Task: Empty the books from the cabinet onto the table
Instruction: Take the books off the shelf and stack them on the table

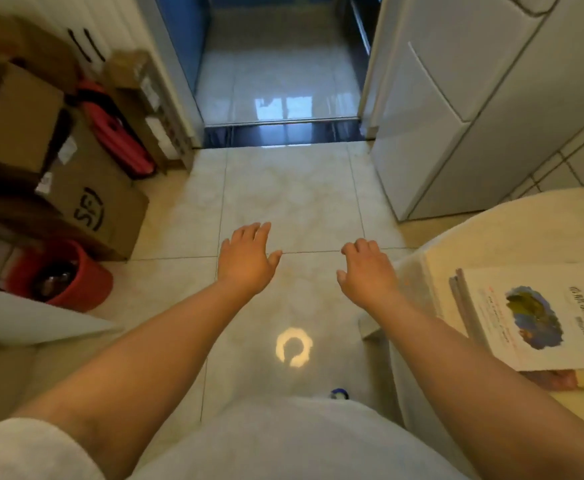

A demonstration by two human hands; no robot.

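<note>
Both hands are out in front over the tiled floor [283, 188] and hold nothing: the left hand [247, 259] is spread wide with its fingers nearly straight, and the right hand [366, 271] hangs with its fingers loosely bent. A small stack of books [540, 317] lies on the bench [512, 216] at the right, the top one showing a white cover with a blue and green picture, and thinner ones under it poking out along the left edge. The cabinet the books come from cannot be picked out with any certainty; a white unit [457, 98] stands ahead on the right, but no books show in it. To the left sit cardboard boxes [86, 202], a red case [117, 140] leaning among them, and a red bucket [72, 275] on the floor. This looks like the walk between bench and cabinet, hands free for the next load. To do it well, it would make sense to take only as many books as both hands can clamp flat from the sides, keep spines together, and steer clear of the boxes and bucket. On the bench, new books would best go squarely on or just beside the stack, well in from the rounded edge.
</note>
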